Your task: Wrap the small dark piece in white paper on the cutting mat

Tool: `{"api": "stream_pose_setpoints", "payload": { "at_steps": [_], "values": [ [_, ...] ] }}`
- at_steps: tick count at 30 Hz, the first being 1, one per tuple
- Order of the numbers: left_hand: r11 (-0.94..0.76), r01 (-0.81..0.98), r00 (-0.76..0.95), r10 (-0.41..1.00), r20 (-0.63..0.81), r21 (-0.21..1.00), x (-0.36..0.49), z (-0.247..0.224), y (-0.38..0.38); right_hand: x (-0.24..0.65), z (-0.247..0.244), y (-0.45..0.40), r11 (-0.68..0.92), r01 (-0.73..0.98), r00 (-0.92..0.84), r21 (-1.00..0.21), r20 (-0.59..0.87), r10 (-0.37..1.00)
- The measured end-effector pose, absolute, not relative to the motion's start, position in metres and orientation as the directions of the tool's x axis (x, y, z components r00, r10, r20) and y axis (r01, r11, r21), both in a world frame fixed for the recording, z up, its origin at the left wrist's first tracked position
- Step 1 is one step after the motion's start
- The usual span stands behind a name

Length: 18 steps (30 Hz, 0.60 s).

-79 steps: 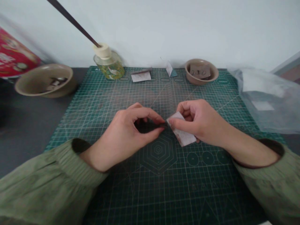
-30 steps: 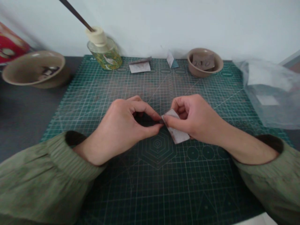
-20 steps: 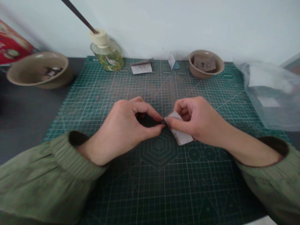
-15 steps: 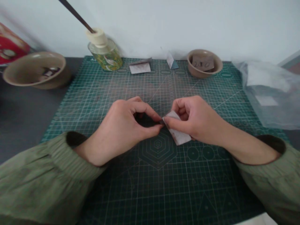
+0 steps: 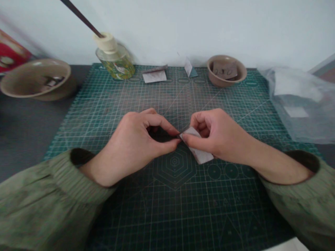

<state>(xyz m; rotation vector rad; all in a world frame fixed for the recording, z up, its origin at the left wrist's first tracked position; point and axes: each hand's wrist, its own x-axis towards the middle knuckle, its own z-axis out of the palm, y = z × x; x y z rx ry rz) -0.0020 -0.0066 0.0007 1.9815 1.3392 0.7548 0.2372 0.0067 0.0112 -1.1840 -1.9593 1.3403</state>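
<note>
Over the middle of the green cutting mat (image 5: 146,212), my left hand (image 5: 136,139) pinches a small dark piece (image 5: 179,136) between thumb and index finger. Most of that piece is hidden, so its kind cannot be made out. My right hand (image 5: 217,134) is closed on a small folded piece of what looks like sandpaper (image 5: 202,156), pale on its outer face. The right thumb presses on the sandpaper, and its upper left corner meets the dark piece at my left fingertips.
Along the back stand a pump bottle (image 5: 117,64) with a dark stick, two folded pieces, one pale (image 5: 155,76) and one bluish (image 5: 193,72), and a small bowl (image 5: 225,83) holding a numbered piece. A larger bowl (image 5: 36,92) is left; a plastic bag (image 5: 306,115) lies right.
The view has shifted slightly. The sandpaper has tilted a little in my right hand, and a dark edge now shows above it. Both hands keep their grip.
</note>
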Motion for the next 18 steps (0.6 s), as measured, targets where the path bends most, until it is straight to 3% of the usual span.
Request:
{"api": "stream_pose_setpoints", "payload": {
  "at_steps": [9,18],
  "values": [
    [-0.289,0.59,0.323,0.94,0.108,0.754,-0.0039,-0.0013,-0.0068,0.2363,0.0084,0.0066,0.143,0.364,-0.463,-0.92,-0.046,0.885],
    [-0.268,0.595,0.303,0.948,0.097,0.758,-0.0038,-0.0009,-0.0074,0.2382,0.0093,0.0107,0.056,0.363,-0.433,-0.93,-0.115,0.894]
  ]
}}
